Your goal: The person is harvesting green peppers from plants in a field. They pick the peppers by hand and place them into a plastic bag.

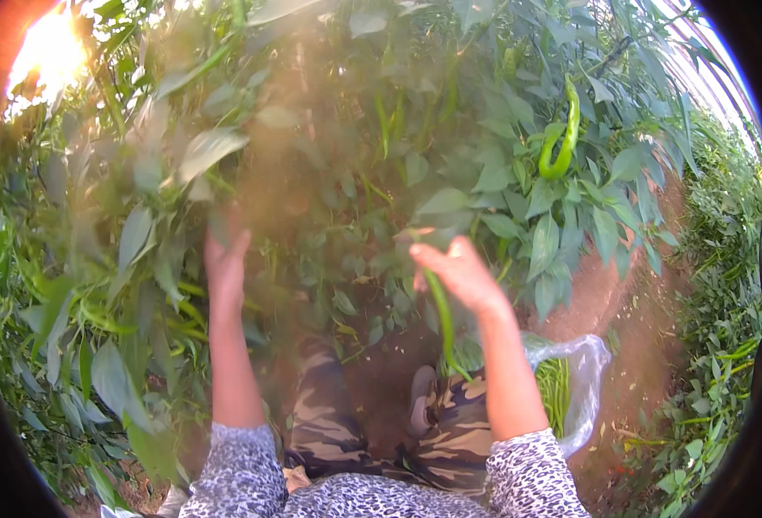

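Observation:
My right hand (462,269) holds a long green chili pepper (446,317) near its upper end. The pepper hangs down, slightly curved, its tip in front of my camouflage trousers. My left hand (227,265) reaches up among the leaves of a pepper plant (209,152) on the left. Leaves and haze cover its fingers, so whether it grips anything is unclear. Further up on the right, a bent, light-green pepper (559,155) hangs among the leaves. Beside my right forearm is a clear plastic bag (588,388) with many green peppers (554,392) inside.
Dense pepper foliage (549,243) surrounds the hands. Bare soil (646,337) runs as a path along the right, with another plant row (721,246) beyond it. My shoe (422,398) rests on the ground. Sun glare (51,55) and haze blur the upper left and middle.

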{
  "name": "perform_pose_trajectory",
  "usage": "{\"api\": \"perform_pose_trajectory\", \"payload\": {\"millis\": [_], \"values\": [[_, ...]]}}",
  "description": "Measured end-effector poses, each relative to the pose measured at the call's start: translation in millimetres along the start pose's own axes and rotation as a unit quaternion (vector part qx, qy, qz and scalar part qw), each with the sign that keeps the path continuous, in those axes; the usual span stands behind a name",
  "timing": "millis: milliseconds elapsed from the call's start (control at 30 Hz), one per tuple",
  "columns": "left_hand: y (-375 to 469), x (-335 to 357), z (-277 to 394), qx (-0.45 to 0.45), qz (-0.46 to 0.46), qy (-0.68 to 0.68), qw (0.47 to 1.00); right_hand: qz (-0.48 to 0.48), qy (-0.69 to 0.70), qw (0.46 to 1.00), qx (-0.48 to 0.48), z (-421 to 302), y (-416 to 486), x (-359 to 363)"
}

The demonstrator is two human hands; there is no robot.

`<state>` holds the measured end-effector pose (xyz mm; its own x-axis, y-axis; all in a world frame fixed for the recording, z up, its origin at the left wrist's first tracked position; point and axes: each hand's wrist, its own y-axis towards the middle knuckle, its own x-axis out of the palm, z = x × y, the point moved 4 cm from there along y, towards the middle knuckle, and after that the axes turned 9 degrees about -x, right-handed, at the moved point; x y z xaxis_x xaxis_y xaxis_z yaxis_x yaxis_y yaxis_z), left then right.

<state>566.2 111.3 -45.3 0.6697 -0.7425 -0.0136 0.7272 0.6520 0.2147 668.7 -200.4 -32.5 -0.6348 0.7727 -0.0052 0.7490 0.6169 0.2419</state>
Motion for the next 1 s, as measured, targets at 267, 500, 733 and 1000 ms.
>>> {"api": "perform_pose_trajectory", "payload": {"millis": [267,500,733,1000], "values": [[-19,39,2,-0.033,0.005,-0.004,0.999,0.149,-0.078,0.983,-0.069,17,115,-21],[-4,83,-46,-0.034,0.02,-0.172,0.984,0.438,-0.391,0.79,-0.175,11,199,-101],[33,81,-81,0.013,-0.043,-0.32,0.946,0.298,-0.06,0.943,-0.136,29,218,-181],[42,198,-6,-0.051,-0.033,-0.202,0.978,0.234,0.14,0.941,-0.199,61,156,-244]]}}
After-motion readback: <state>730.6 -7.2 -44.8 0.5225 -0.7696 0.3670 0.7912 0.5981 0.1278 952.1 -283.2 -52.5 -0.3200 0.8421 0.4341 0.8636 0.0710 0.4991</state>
